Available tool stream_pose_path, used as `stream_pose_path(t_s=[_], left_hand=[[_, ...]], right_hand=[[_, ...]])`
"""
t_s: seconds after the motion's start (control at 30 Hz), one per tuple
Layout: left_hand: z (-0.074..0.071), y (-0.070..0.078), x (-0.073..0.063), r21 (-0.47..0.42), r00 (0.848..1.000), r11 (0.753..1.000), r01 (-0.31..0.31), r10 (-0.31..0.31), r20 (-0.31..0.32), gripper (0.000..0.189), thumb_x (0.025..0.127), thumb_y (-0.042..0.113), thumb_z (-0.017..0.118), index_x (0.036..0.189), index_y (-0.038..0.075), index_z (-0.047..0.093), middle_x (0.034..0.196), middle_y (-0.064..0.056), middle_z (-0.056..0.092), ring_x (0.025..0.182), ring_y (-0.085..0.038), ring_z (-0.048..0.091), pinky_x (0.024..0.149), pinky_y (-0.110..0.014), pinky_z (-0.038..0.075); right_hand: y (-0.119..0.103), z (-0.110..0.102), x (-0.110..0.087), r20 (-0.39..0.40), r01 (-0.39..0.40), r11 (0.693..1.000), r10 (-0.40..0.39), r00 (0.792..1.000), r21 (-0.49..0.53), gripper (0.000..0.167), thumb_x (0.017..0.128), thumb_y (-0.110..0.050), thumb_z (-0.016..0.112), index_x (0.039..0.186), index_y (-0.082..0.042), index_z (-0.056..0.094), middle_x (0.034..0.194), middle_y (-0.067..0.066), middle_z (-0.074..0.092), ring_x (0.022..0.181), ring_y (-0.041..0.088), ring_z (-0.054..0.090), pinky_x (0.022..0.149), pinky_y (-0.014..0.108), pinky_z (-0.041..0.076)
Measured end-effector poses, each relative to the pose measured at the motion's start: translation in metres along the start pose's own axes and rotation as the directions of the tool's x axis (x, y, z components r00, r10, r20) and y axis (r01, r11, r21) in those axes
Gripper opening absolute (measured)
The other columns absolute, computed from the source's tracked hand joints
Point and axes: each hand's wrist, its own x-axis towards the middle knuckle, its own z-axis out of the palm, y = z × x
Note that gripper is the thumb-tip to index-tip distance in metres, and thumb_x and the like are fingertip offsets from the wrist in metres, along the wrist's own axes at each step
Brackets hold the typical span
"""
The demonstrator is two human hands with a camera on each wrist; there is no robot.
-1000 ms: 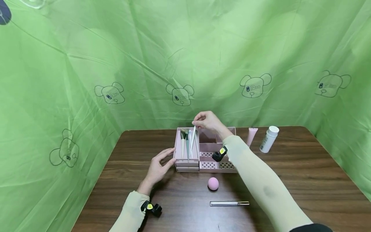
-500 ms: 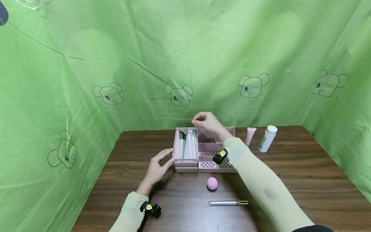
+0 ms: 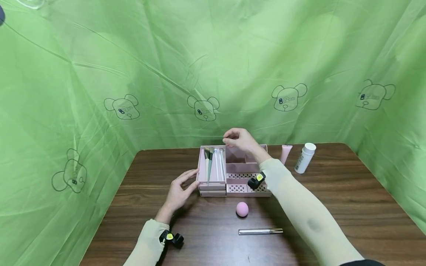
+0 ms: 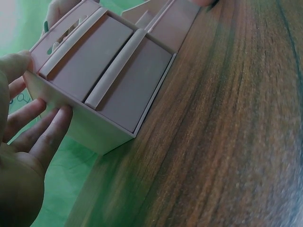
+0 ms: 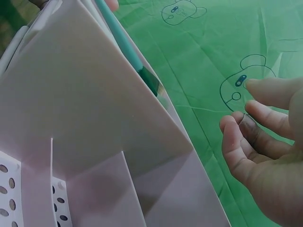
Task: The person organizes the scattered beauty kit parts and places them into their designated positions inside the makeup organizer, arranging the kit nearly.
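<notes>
A pink cosmetics organizer [image 3: 243, 168] stands at the back of the table. Several makeup brushes lie in its left top tray, among them a green-handled brush [image 3: 210, 164] and slim white-handled brushes [image 3: 217, 166]. My left hand [image 3: 176, 192] touches the organizer's left side with extended fingers and thumb; in the left wrist view, two drawers [image 4: 92, 56] face me beside it. Above the organizer's back edge hovers my right hand [image 3: 243, 141], its fingers loosely bent and nothing between them. The right wrist view shows that hand [image 5: 270, 156] apart from the organizer wall [image 5: 94, 90].
A pink ball [image 3: 242, 209] and a silver pen-like stick [image 3: 260, 231] lie in front of the organizer. To its right are a pink tube [image 3: 285, 153] and a white bottle [image 3: 304, 159]. Green cloth [image 3: 166, 66] hangs behind the table.
One second ago my right hand pinched a white brush over the tray; it has let go, and the brush lies among the others. My left hand stays at the organizer's side.
</notes>
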Motion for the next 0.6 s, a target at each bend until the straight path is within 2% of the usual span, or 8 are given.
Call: stream_pose_path(t_s=[0.2,0.3,0.47,0.6], left_hand=[[-0.001,0.001,0.001,-0.006,1.0,1.0,0.02,-0.02,0.013,0.04,0.09,0.001,0.068,0.128,-0.007,0.059,0.129,-0.022,0.059,0.115,-0.039,0.06,0.097,-0.041,0.054],[-0.001,0.001,0.001,-0.006,0.999,1.0,0.031,-0.031,0.021,0.04,0.09,0.002,0.067,0.128,-0.006,0.059,0.13,-0.022,0.059,0.116,-0.038,0.06,0.097,-0.042,0.054],[0.0,-0.009,0.0,0.006,1.0,1.0,0.027,-0.027,0.01,0.041,0.09,0.002,0.067,0.129,-0.005,0.059,0.131,-0.022,0.058,0.117,-0.039,0.059,0.099,-0.035,0.053],[0.001,-0.027,-0.001,0.014,1.0,0.999,0.029,-0.029,0.002,0.042,0.09,0.003,0.068,0.131,0.0,0.06,0.133,-0.018,0.058,0.118,-0.034,0.059,0.101,-0.037,0.052]], right_hand=[[0.002,-0.007,-0.005,0.017,-0.004,1.0,0.005,1.0,-0.024,0.029,0.09,-0.011,0.07,0.114,0.002,0.062,0.106,0.018,0.064,0.101,0.046,0.061,0.092,0.051,0.056],[0.001,-0.01,-0.011,0.015,0.015,0.998,-0.014,1.0,-0.062,0.03,0.09,-0.01,0.069,0.115,0.003,0.061,0.107,0.02,0.064,0.097,0.041,0.063,0.091,0.051,0.056],[0.0,-0.013,-0.021,0.0,0.051,0.991,-0.051,0.999,-0.126,0.03,0.089,-0.011,0.07,0.115,0.003,0.063,0.107,0.017,0.066,0.089,0.022,0.064,0.085,0.035,0.059],[0.001,-0.016,-0.031,-0.008,0.073,0.987,-0.075,0.997,-0.146,0.029,0.089,-0.015,0.072,0.113,0.0,0.064,0.105,0.014,0.066,0.09,0.02,0.063,0.082,0.026,0.058]])
